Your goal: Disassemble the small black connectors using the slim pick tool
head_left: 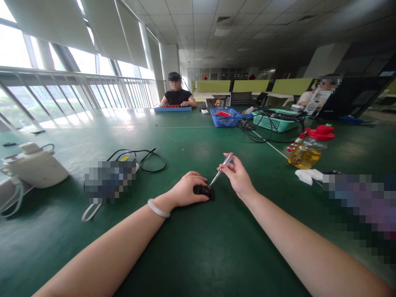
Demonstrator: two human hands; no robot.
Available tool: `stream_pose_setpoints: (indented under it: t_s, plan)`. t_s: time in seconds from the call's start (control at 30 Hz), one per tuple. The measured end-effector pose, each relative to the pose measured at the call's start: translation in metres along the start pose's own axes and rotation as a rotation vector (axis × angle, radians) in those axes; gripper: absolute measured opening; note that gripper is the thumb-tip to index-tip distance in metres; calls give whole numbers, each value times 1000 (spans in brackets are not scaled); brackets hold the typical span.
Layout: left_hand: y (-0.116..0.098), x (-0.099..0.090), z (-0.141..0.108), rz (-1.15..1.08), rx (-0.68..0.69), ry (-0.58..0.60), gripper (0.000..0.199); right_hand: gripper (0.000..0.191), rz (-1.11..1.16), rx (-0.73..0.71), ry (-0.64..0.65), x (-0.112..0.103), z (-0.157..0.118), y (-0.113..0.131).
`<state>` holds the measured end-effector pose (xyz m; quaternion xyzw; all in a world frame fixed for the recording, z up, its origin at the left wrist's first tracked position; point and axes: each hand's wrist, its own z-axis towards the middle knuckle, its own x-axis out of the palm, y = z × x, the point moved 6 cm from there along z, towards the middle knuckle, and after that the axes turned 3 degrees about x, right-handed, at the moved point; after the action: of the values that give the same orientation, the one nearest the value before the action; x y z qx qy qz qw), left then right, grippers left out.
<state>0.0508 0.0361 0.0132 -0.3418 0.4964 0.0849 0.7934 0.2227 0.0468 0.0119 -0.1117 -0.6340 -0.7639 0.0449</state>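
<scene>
Near the middle of the broad green surface point(192, 247) from where I stand, a small, flat, black rectangular piece point(212, 194) lies in front of the person, its dark body partly covered by fingers. What shows of it is dull and low, with some raised detail on top too small to make out, and a squared end sticking out to the right of the grip. The left hand point(190, 189) is curled narrowly about it, fingers along the far side and thumb along the near side, pinning it down; a pale, smooth ring bracelet point(159, 209) circles that wrist. The right hand point(237, 177) pinches a slim screwdriver with a clear, silvery handle and thin metal shaft point(220, 168), tilted so that its tip comes down to the left on the black piece; I can't tell whether it sits in a screw. Left of the hands a thin black cable point(153, 151) lies in a loose loop, and farther left stands a squat off-white bottle point(37, 167). To the right is a clear bottle of amber liquid with a red lid point(309, 150). Beyond, a blue plastic basket point(224, 120) sits beside a teal plastic basket point(275, 123).
</scene>
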Motion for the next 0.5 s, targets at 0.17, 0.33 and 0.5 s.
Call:
stream_pose_setpoints:
  t_s: [0.17, 0.33, 0.5]
  plan:
    - [-1, 1, 0, -9, -8, 28, 35, 83, -28, -33, -27, -4, 1, 0]
    - [-1, 1, 0, -11, -9, 27, 36, 81, -73, -66, 18, -1, 0, 4]
    - [-1, 1, 0, -15, -14, 24, 36, 58, -44, -136, 74, 0, -3, 12]
